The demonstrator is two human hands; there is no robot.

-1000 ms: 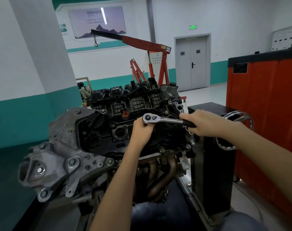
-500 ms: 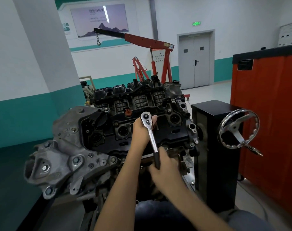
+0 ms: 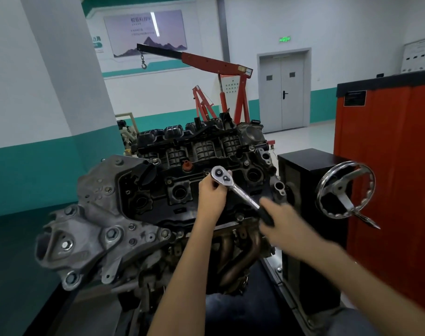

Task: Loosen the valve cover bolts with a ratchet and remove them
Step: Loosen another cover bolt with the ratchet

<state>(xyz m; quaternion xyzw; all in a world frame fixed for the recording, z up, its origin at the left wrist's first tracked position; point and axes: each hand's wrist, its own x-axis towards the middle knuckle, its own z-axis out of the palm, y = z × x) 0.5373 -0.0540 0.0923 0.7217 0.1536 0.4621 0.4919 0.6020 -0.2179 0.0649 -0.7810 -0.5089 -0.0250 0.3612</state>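
The engine [image 3: 158, 214] is set in the middle of the view, with the valve cover [image 3: 189, 163] on top and the exhaust manifold [image 3: 238, 253] below it, on the near side. A mounting bracket [image 3: 92, 226] is bolted to its left end. The ratchet [image 3: 235, 190] is seated on the cover, its handle slanted down to the right; the head is held by the left hand [image 3: 211, 192] and the handle end by the right hand [image 3: 284, 221] (blurred). Just right of the engine a stand column [image 3: 303, 166] is placed, with a handwheel [image 3: 340, 190] before it and a tall cabinet [image 3: 388, 166] further right. Behind the engine an engine hoist [image 3: 218, 61] is parked, a pillar [image 3: 68, 69] to its left and a double door [image 3: 283, 90] to its right.
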